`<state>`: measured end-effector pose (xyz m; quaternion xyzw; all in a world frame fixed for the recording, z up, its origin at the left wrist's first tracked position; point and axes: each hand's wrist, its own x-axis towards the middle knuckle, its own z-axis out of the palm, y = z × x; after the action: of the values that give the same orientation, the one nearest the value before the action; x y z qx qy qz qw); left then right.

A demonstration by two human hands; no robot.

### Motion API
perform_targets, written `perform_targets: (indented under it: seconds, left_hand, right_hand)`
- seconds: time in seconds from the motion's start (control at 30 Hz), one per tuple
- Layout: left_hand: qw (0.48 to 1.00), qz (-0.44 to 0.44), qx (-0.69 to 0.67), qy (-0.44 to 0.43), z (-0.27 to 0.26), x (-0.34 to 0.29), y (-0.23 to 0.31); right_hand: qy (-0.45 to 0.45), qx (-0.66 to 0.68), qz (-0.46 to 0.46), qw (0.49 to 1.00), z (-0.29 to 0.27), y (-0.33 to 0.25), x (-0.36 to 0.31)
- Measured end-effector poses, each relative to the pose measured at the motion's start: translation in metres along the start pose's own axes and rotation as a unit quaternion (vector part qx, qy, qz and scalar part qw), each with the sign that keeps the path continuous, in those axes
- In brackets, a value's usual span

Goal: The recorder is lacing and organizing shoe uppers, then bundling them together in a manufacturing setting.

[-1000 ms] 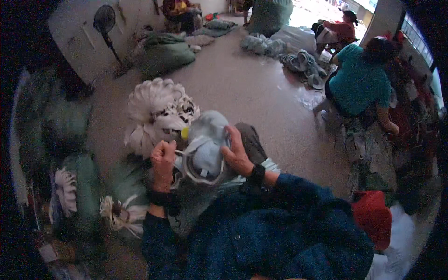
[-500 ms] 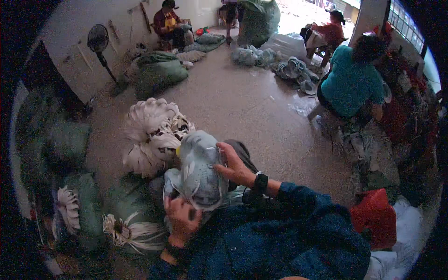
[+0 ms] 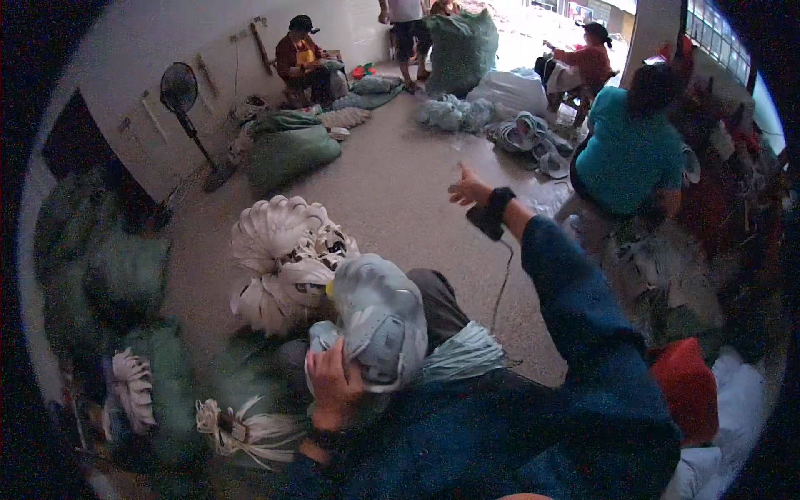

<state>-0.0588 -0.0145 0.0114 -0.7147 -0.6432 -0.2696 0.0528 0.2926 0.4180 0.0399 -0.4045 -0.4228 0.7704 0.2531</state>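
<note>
A pale grey shoe upper (image 3: 379, 312), rounded at its far end, rests over my lap. It may be several nested together; I cannot tell. My left hand (image 3: 335, 379) grips its near left edge, fingers over the material. A small yellow spot shows at its left side. Out ahead and to the right, my right hand (image 3: 472, 190) is stretched away from the upper with its fingers apart. No object shows in it, though a thin thread would be too fine to make out. A bundle of pale blue-grey strips (image 3: 467, 352) lies across my right thigh.
Fanned cream pieces (image 3: 283, 258) are heaped beyond my left knee, with loose cream strips (image 3: 250, 429) nearer. Green sacks (image 3: 296, 154) stand at left. A red container (image 3: 685, 390) is on my right. A person in teal (image 3: 633, 150) sits ahead right; other people are farther back.
My right hand has left the upper and swung far forward and up to the right. The left hand still grips the upper, which has turned somewhat. The strips on my thigh now show more fully.
</note>
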Motion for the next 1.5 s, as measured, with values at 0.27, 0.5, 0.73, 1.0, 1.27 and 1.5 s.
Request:
perform_targets:
  seconds: [0.27,0.5,0.73,1.0,1.27,1.5]
  left_hand:
    - [0.999,-0.003,-0.006,0.046,0.012,0.007,-0.005]
    - [0.997,-0.054,-0.039,0.05,0.029,0.003,-0.045]
    - [0.998,-0.047,-0.044,0.018,0.011,0.009,-0.023]
    - [0.996,-0.071,-0.044,-0.003,0.0,0.008,-0.009]
    - [0.998,-0.037,-0.055,0.021,0.017,0.0,-0.021]
    - [0.998,-0.068,0.004,0.006,0.001,-0.009,-0.025]
  right_hand:
    - [0.124,-0.242,-0.174,0.947,-0.075,-0.033,0.06]
    - [0.191,-0.272,-0.141,0.932,-0.027,-0.044,0.097]
    - [0.148,-0.194,-0.165,0.956,-0.047,-0.039,0.109]
    - [0.355,-0.154,-0.199,0.9,-0.16,-0.151,0.066]
    - [0.338,-0.15,-0.115,0.922,-0.205,-0.185,0.041]
    - [-0.056,-0.12,-0.185,0.974,0.014,-0.041,0.007]
